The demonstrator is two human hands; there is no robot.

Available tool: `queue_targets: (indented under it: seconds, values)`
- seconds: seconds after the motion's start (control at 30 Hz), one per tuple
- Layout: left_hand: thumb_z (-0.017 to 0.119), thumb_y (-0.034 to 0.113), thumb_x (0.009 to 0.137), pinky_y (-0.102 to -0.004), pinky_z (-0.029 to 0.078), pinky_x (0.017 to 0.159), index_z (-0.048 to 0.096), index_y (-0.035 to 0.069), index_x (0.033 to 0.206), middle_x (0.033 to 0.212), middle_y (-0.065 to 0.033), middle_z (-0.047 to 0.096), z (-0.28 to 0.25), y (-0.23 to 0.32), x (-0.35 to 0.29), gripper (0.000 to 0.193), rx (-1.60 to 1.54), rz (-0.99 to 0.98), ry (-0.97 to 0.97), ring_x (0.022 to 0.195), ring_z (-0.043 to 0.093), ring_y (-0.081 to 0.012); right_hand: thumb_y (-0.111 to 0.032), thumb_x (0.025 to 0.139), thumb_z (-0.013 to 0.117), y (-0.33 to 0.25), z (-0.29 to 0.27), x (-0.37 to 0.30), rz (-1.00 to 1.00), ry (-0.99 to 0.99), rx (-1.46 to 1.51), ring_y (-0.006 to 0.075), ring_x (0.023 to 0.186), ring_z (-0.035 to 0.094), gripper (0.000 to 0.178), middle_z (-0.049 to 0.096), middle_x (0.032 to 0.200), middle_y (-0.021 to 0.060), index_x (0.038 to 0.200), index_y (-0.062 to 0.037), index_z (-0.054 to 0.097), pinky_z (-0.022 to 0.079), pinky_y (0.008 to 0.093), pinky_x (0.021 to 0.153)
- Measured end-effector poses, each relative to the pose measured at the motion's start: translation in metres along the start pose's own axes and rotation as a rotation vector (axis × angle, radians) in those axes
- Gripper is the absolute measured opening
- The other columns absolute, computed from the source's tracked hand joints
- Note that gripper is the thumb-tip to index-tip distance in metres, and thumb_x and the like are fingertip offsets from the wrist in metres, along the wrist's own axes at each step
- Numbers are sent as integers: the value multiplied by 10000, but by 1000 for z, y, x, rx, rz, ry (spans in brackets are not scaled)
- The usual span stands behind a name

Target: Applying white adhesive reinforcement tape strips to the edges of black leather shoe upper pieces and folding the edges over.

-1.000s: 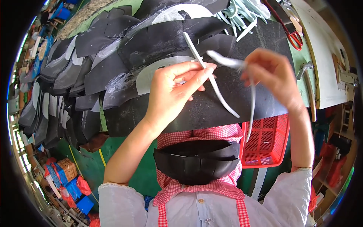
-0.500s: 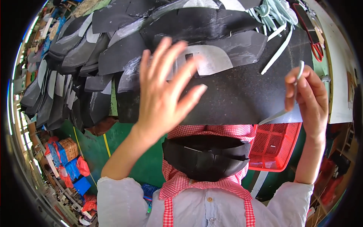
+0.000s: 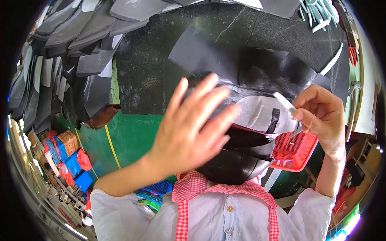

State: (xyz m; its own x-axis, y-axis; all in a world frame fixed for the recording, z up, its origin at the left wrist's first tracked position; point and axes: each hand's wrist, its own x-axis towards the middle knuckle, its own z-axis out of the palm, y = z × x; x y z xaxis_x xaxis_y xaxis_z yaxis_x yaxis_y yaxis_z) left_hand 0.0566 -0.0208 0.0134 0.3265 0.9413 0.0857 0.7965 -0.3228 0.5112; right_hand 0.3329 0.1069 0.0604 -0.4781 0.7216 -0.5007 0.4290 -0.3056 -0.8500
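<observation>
My left hand [image 3: 192, 130], fingers spread and slightly blurred, is over the left part of a black sheet piece [image 3: 277, 66] with a pale grey lining. The lining [image 3: 254, 113] curves over the table's near edge and bears a small black rectangle. Between thumb and fingertips my right hand [image 3: 319, 116] pinches a thin pale strip [image 3: 284, 102], close to the right end of that lining. More joined black pieces [image 3: 237, 160] hang against my lap below it. Whether my left palm touches the sheet cannot be made out.
Stacked dark grey pieces [image 3: 90, 30] fill the far left of the black table mat [image 3: 140, 80]. Pale strips [image 3: 321, 14] lie bundled at far right, with one loose strip [image 3: 333, 59] nearer. Red-handled scissors [image 3: 353, 55] sit at the right edge. A red basket [image 3: 295, 152] is below.
The black piece with the grey lining has come toward me to the near edge. My left hand has moved nearer and slightly right; the right keeps its strip. The view has shifted too.
</observation>
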Motion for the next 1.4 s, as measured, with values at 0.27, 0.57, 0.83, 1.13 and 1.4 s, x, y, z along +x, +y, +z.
queue_targets:
  seconds: [0.27, 0.57, 0.83, 1.13, 1.4]
  values:
    - [839, 165, 762, -559, 476, 1099, 777, 184, 1302, 1383, -131, 560, 28, -27, -12, 544, -24, 147, 182, 1329, 536, -371, -23, 888, 821, -8, 68, 35, -375, 25, -428, 59, 682, 609, 101, 709, 808, 3, 961, -15, 751, 454, 222, 618]
    - [851, 91, 770, -585, 493, 1065, 804, 197, 1098, 1189, -55, 634, 27, -39, -17, 348, -42, 243, 149, 1238, 625, -338, -22, 896, 800, 5, 83, 49, -394, 138, -465, 70, 681, 615, 88, 724, 796, 17, 959, -19, 739, 462, 236, 608]
    - [830, 99, 784, -581, 474, 1089, 734, 125, 1156, 1248, -108, 651, 27, -36, -15, 385, -101, 189, 132, 1292, 636, -386, -24, 895, 797, 7, 82, 51, -405, 141, -467, 69, 641, 591, 78, 698, 755, 21, 933, -22, 729, 453, 239, 585]
    - [812, 208, 821, -502, 436, 1109, 680, 59, 1336, 1382, -117, 623, 30, -28, -9, 553, 1, 147, 170, 1310, 623, -319, -82, 889, 832, 6, 56, 17, -255, 244, -705, 145, 626, 641, 284, 638, 774, 71, 1009, -38, 578, 507, 303, 575]
    - [789, 394, 829, -489, 408, 1021, 725, 113, 1362, 1361, -68, 579, 26, -21, 11, 606, 286, 166, 87, 1211, 549, -285, -31, 889, 802, 12, 37, 22, -257, 267, -562, 113, 681, 650, 221, 657, 760, 65, 966, -13, 596, 520, 302, 600]
